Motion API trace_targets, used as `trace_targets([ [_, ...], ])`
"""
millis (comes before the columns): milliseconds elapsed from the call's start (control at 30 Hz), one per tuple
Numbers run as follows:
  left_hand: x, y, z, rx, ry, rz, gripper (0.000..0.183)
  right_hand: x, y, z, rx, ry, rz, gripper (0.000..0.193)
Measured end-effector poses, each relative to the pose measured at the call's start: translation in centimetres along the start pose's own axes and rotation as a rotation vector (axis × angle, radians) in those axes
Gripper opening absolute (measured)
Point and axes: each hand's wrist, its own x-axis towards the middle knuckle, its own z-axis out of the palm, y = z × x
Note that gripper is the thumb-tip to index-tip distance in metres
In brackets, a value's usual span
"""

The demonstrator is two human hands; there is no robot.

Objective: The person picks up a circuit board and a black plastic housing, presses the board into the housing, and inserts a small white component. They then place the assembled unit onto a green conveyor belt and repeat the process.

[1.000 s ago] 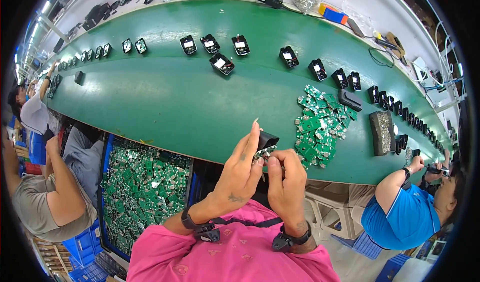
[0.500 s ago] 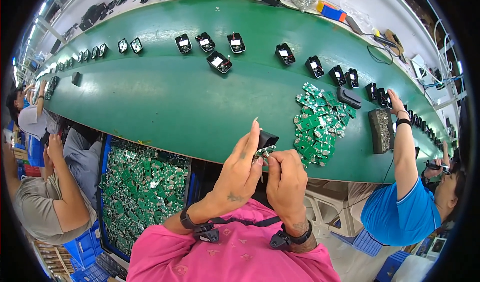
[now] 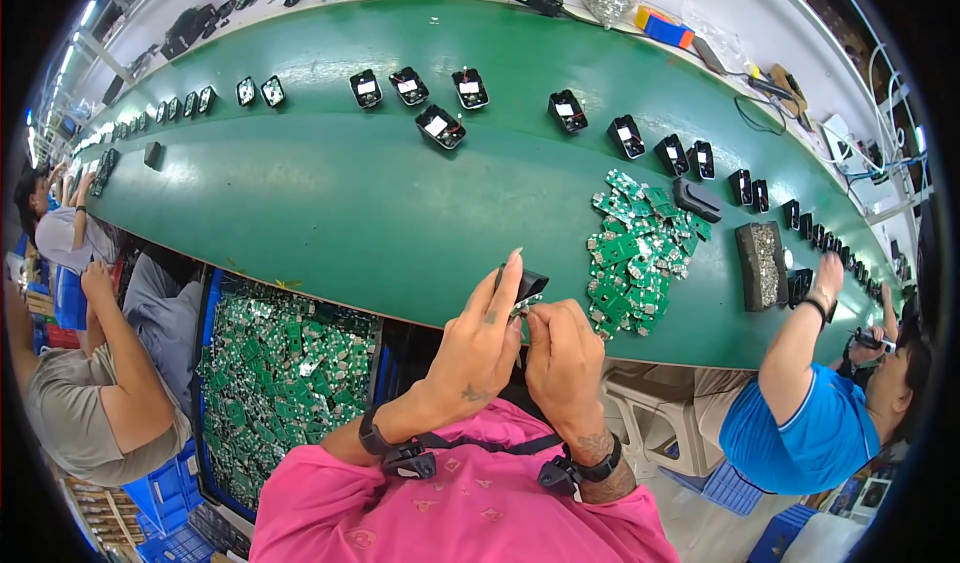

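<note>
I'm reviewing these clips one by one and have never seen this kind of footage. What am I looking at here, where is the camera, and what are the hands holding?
There is no machine here: a person works with bare hands. The one picture comes from a wide fisheye camera worn on that person's head, looking down, so straight edges bend near the rim.

The left hand and right hand meet in front of the chest, both on a small black plastic case with a small metal piece at its lower edge; what that piece is cannot be told.

Beyond them curves a long green belt. On it lie a pile of green circuit boards, a line of black cases and a dark tray of small metal parts. A blue bin of more circuit boards sits at the lower left. Other people work at both sides; one in a blue shirt reaches onto the belt.
</note>
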Motion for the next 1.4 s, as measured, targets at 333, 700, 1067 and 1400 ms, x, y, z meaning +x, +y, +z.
trace_targets([
  [333,1.2,-0.4,0.4,-0.216,0.038,-0.008,0.061,-0.3,2.8,-0.2,0.213,0.047,0.306,0.011],
  [700,0.2,-1.9,1.5,-0.316,0.003,-0.107,0.052,-1.3,-0.4,0.3,0.244,0.072,0.154,0.014],
  [1067,-0.8,-2.6,2.6,-0.628,0.072,-0.251,0.053,-1.2,0.8,-2.1,0.571,-0.194,0.391,0.022],
  [1400,-0.2,1.0,2.1,-0.697,-0.065,-0.219,0.057,-0.4,0.6,-3.9,0.298,0.057,0.399,0.019],
])
